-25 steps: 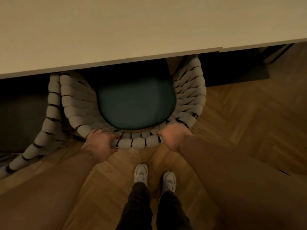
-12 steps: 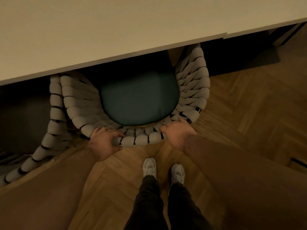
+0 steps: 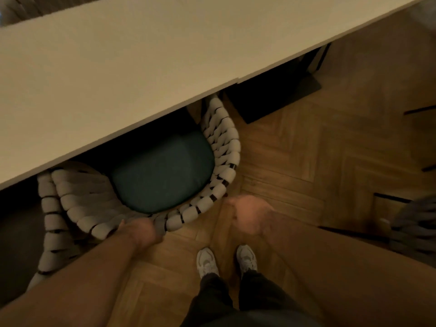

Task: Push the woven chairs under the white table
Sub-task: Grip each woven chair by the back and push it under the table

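Note:
A woven chair (image 3: pixel 221 147) of thick pale rope with a dark green seat cushion (image 3: pixel 162 171) stands partly under the white table (image 3: pixel 141 67); the table edge hides the front of its seat. My left hand (image 3: pixel 139 232) grips the rear rim of the chair's backrest. Off the chair, my right hand (image 3: pixel 250 213) hovers blurred over the floor just right of the backrest, fingers loose and holding nothing.
Herringbone wood floor (image 3: pixel 306 161) spreads to the right. A dark table base (image 3: pixel 278 100) sits under the table's right part. Another woven chair (image 3: pixel 415 223) shows at the right edge. My feet in white shoes (image 3: pixel 226 260) stand behind the chair.
My right hand has let go of the backrest and drawn back to the right. The view has swung to the right, and the left hand still grips the rim.

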